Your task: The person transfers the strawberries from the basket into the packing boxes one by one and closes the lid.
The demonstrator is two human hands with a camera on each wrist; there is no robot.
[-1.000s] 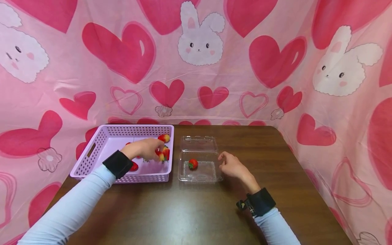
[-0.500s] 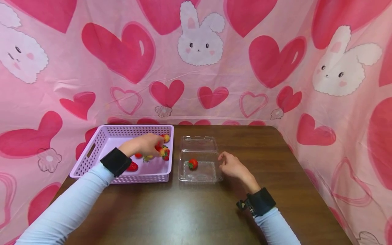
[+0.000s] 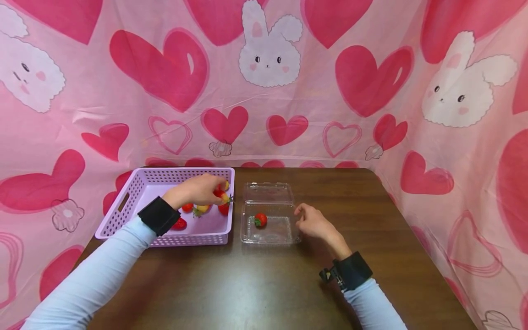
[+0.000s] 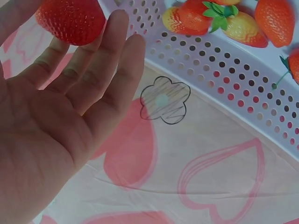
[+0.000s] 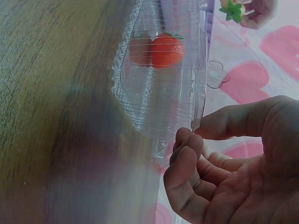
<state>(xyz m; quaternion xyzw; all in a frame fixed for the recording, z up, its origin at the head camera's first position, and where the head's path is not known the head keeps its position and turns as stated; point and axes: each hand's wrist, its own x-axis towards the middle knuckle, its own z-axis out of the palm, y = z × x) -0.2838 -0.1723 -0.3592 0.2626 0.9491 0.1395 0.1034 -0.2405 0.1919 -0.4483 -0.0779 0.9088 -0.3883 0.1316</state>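
Observation:
My left hand (image 3: 197, 189) pinches a red strawberry (image 4: 72, 21) between thumb and fingers, above the right side of a lilac perforated basket (image 3: 142, 197). The held strawberry's yellowish, leafy end points right in the head view. Under and around that hand, several strawberries lie in the basket, some red, some partly yellow; the hand hides part of them. My right hand (image 3: 315, 223) pinches the right edge of a clear plastic clamshell container (image 3: 282, 229) between thumb and fingertips. Its lid (image 3: 267, 193) is folded back, and one red strawberry (image 3: 260, 219) lies inside at the left.
Basket and container stand side by side on a dark wooden table (image 3: 264, 284), with a narrow gap between them. A pink cloth (image 3: 313, 82) with hearts and rabbits hangs behind the table and along its sides. Black bands (image 3: 158, 216) sit on both wrists.
My left hand has lifted the strawberry slightly up and to the right, towards the basket's right rim. My right hand and the container have stayed in place.

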